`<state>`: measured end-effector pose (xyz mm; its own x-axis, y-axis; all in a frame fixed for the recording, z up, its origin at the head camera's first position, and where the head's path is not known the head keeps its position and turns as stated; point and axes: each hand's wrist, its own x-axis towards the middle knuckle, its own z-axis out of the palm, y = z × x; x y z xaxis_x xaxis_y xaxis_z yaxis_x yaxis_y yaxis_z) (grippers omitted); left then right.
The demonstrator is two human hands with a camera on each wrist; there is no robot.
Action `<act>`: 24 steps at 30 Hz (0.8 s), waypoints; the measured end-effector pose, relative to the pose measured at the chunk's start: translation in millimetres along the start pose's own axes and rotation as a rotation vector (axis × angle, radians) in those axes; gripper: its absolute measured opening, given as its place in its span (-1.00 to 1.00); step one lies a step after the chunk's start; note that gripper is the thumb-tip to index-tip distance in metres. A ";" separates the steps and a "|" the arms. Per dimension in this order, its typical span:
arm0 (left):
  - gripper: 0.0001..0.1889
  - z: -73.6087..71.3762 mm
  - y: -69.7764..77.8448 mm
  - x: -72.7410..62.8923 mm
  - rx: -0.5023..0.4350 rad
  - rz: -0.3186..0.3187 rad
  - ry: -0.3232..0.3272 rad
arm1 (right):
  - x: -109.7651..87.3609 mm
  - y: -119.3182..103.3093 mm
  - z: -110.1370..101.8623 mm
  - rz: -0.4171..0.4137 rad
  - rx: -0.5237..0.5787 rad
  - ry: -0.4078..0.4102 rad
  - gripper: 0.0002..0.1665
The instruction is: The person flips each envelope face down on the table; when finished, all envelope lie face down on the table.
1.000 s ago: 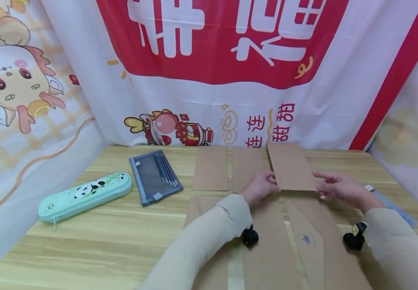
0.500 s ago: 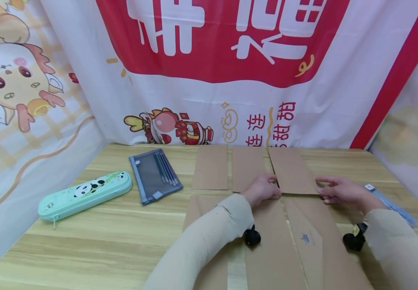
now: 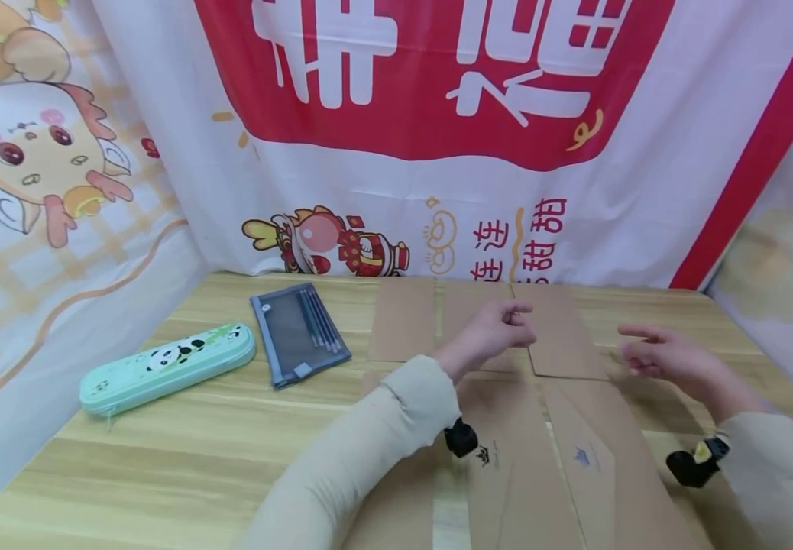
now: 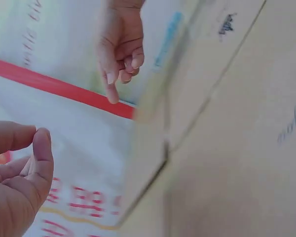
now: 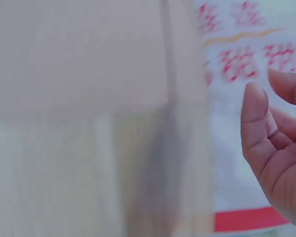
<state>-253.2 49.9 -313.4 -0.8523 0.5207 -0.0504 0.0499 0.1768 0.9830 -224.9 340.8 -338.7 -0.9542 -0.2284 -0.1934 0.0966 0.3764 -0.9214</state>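
Three plain brown paper cards lie in a row at the back of the table: the left card (image 3: 403, 321), the middle card (image 3: 468, 302) and the right card (image 3: 564, 332). My left hand (image 3: 493, 332) hovers over the middle and right cards, fingers loosely bent, holding nothing. Just right of the right card, my right hand (image 3: 674, 363) is raised, also holding nothing. Below the cards lie brown envelope-like folders with slanted flaps, the right folder (image 3: 633, 451) and middle folder (image 3: 534, 473) bearing small crown prints. My left sleeve partly covers the left folder (image 3: 396, 504).
A mint panda pencil case (image 3: 169, 367) and a grey mesh zip pouch (image 3: 300, 336) with several pencils inside lie on the left of the wooden table (image 3: 163, 473). Printed cloth (image 3: 341, 168) hangs behind. A blue item (image 4: 168, 39) shows in the left wrist view.
Both hands have let go of the right card, which was lowered flat onto the table. The right hand has drawn away to the right, and the left has lifted off.
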 end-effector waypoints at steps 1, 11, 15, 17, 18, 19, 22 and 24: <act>-0.49 -5.4 3.5 -6.4 0.010 0.024 -0.014 | -2.3 -3.6 1.6 -0.035 0.076 -0.006 -0.53; -0.53 -58.9 3.2 -84.3 0.163 0.070 -0.062 | -18.2 -35.1 46.8 -0.207 0.595 -0.261 -0.54; -0.53 -79.5 -13.2 -115.3 0.154 0.028 -0.034 | -18.7 -39.8 79.3 -0.212 0.657 -0.327 -0.54; -0.53 -89.2 -22.7 -128.6 0.152 0.001 0.001 | -18.9 -41.8 95.3 -0.201 0.686 -0.331 -0.56; -0.53 -94.0 -27.9 -134.3 0.160 -0.005 0.019 | -19.0 -43.0 102.9 -0.192 0.697 -0.331 -0.58; -0.52 -98.6 -32.1 -140.0 0.169 -0.016 0.039 | -18.7 -44.5 110.4 -0.183 0.704 -0.331 -0.60; -0.50 -111.3 -45.5 -153.8 0.183 -0.044 0.103 | -16.5 -49.1 131.2 -0.133 0.727 -0.327 -0.68; -0.48 -119.1 -54.1 -161.5 0.175 -0.073 0.142 | -13.8 -52.4 143.8 -0.092 0.717 -0.316 -0.69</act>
<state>-180.3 -143.2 -337.4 -0.9211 0.3805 -0.0823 0.0646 0.3579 0.9315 -176.0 195.1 -336.2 -0.8519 -0.5152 -0.0938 0.2831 -0.3026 -0.9101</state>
